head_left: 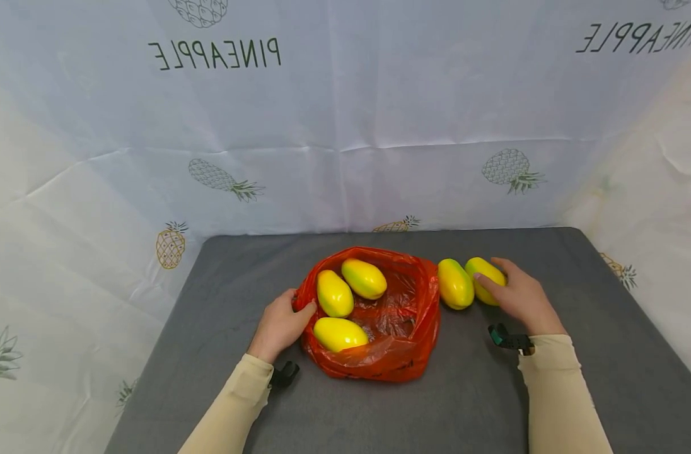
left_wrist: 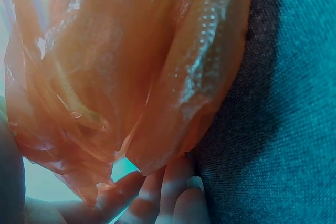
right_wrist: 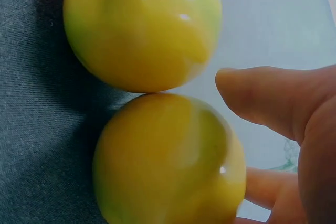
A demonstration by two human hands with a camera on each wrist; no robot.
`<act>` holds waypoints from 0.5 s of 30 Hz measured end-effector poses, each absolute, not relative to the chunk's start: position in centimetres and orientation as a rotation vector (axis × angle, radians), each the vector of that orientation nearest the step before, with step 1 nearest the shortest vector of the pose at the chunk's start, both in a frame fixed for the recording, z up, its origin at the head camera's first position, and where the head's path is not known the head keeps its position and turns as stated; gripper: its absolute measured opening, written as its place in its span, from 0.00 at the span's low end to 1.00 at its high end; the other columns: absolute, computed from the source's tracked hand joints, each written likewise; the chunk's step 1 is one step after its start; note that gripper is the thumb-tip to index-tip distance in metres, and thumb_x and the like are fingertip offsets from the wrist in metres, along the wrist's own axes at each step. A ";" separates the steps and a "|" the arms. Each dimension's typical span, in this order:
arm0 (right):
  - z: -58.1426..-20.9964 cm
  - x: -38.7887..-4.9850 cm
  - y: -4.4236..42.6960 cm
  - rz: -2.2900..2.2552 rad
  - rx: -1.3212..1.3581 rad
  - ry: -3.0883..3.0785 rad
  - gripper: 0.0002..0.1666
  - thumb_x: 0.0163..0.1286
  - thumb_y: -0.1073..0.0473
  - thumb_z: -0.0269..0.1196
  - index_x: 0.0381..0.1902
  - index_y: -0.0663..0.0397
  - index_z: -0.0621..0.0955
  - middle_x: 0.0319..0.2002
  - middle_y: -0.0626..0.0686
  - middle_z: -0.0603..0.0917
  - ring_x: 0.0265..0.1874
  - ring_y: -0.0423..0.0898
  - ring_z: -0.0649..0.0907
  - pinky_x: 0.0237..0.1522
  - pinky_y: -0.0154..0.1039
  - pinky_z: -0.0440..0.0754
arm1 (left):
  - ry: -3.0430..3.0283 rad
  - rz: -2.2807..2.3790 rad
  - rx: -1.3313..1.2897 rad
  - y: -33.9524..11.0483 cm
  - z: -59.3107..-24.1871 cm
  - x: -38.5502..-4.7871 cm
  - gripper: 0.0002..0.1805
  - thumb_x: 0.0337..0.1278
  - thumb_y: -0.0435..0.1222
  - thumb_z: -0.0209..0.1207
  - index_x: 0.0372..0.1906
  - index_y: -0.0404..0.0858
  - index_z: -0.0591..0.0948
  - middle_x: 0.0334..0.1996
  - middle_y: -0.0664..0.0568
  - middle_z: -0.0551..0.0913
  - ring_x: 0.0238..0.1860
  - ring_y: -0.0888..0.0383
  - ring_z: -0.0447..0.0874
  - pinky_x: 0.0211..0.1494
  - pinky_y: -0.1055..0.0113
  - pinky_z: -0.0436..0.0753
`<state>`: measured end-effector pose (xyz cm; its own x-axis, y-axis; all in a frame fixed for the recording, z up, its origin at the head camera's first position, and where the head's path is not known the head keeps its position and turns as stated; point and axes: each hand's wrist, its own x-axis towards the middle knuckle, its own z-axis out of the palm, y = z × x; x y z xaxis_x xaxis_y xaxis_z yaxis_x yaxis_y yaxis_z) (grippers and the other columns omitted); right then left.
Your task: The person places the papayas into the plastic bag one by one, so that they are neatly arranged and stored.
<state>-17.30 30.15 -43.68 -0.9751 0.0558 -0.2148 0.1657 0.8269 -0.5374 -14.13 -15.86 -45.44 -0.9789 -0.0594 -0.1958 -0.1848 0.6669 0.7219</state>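
Inside the bag's rim (head_left: pixel 402 343), 3 fruits (head_left: pixel 335 294) leave room.

Way down into the red plastic bag (head_left: pixel 379 366) lies on its right; its left is crowded.
Three mangoes (head_left: pixel 335 294) and the left hand (head_left: pixel 282 323) at the rim obstruct that side. Outside, two more mangoes (head_left: pixel 456 284) touch, the inner one hard by the bag, leaving little room for fingers; the right hand (head_left: pixel 524 295) screens the outer one. Grey tabletop (head_left: pixel 473 391) in front, between bag and right forearm (head_left: pixel 561 397), offers passage; a curtain (head_left: pixel 345 183) bounds the far edge.
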 end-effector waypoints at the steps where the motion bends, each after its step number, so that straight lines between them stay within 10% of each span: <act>1: -43.7 -17.3 30.1 -0.856 0.173 2.820 0.56 0.81 0.27 0.50 0.84 0.67 0.57 0.78 0.79 0.63 0.68 0.77 0.72 0.67 0.76 0.73 | 2.727 1.206 -0.201 -15.9 -45.5 -14.1 0.21 0.73 0.48 0.62 0.58 0.36 0.81 0.39 0.46 0.86 0.32 0.53 0.81 0.35 0.65 0.81; 15: -43.8 -17.2 29.9 -0.852 0.189 2.825 0.55 0.82 0.28 0.51 0.84 0.68 0.58 0.77 0.79 0.65 0.65 0.75 0.74 0.65 0.74 0.75 | 2.744 1.216 -0.184 -15.8 -45.5 -14.1 0.21 0.73 0.47 0.63 0.58 0.35 0.82 0.38 0.45 0.86 0.32 0.53 0.81 0.35 0.64 0.80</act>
